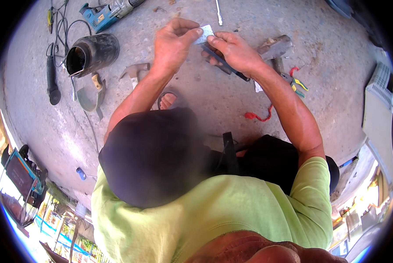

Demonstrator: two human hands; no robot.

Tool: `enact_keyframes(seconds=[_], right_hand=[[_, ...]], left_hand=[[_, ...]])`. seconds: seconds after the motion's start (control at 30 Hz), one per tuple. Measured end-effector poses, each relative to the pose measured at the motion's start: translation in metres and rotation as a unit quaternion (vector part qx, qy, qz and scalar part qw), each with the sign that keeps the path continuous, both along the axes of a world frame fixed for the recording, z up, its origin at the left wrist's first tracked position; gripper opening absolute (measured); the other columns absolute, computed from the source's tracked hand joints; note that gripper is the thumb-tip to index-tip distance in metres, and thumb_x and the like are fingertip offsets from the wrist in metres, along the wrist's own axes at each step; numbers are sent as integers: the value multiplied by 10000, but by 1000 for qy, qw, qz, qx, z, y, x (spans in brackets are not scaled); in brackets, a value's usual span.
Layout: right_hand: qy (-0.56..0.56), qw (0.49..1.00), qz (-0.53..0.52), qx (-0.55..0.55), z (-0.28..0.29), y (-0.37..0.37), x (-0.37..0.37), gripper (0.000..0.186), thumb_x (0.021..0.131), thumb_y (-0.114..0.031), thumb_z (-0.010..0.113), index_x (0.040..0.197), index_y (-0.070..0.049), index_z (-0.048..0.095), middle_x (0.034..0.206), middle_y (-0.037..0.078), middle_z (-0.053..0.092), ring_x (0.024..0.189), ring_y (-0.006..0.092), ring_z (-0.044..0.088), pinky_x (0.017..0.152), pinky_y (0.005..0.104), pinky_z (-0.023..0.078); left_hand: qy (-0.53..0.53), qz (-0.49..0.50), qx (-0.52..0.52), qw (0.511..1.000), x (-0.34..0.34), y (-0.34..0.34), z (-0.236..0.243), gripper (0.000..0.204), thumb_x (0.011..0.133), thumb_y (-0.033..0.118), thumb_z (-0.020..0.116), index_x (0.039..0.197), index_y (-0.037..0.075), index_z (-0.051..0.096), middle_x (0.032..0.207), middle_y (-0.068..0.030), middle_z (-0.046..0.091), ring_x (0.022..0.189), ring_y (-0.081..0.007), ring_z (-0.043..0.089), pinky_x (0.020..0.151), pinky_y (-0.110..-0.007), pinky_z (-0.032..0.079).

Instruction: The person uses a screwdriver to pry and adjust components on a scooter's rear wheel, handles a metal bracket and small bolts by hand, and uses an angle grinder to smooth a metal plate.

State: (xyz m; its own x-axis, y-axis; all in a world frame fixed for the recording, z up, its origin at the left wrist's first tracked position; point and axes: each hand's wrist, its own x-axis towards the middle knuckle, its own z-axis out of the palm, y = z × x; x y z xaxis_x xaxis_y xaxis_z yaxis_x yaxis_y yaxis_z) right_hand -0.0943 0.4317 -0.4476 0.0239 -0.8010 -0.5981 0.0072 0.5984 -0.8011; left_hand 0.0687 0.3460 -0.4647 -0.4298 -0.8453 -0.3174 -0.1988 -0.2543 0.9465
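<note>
Small pale rectangular piece [206,34], at the far side, between both hands. The left hand [173,43] pinches its left edge between thumb and bent forefinger; the right hand's [237,51] thumb meets its near right corner, other fingers curled around a dark elongated object [228,65].
</note>
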Motion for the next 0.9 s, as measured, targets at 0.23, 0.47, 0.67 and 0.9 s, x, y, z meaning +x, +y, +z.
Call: enact_keyframes(seconds=[0.23, 0.47, 0.67, 0.9], right_hand=[[11, 1000, -15, -2, -6, 0, -2, 365, 1056, -350, 474, 1147, -31, 626, 926, 45, 692, 709, 80, 589, 671, 265, 480], [52, 998, 19, -39, -13, -1, -7, 381, 1051, -373, 478, 1085, -26, 632, 907, 31, 694, 694, 76, 586, 663, 265, 476], [86, 989, 58, -105, 1, 0, -5, 382, 1043, -364, 476, 1058, -18, 636, 905, 32, 696, 712, 85, 596, 665, 271, 469], [-303, 952, 35, -28, 20, 0, -28, 447, 915, -420, 644, 1059, 4, 656, 996, 77, 675, 814, 131, 582, 754, 298, 451]], left_hand=[[-55, -3, 53, 997, 2, 3, 12, 205, 901, 153, 721, 1020, -9, 678, 911, -66, 702, 800, -123, 617, 761, -275, 479], [1, -83, 79, 993, 20, -2, -7, 175, 918, 168, 702, 983, 9, 672, 863, -60, 683, 756, -122, 596, 750, -279, 466], [1, -113, 19, 993, 28, -5, -6, 237, 901, 204, 706, 1011, -3, 673, 851, -67, 698, 768, -122, 627, 721, -280, 472], [114, -214, -259, 935, 40, -13, 15, 204, 838, 26, 708, 1041, 43, 699, 991, -102, 686, 948, -217, 644, 826, -336, 509]])
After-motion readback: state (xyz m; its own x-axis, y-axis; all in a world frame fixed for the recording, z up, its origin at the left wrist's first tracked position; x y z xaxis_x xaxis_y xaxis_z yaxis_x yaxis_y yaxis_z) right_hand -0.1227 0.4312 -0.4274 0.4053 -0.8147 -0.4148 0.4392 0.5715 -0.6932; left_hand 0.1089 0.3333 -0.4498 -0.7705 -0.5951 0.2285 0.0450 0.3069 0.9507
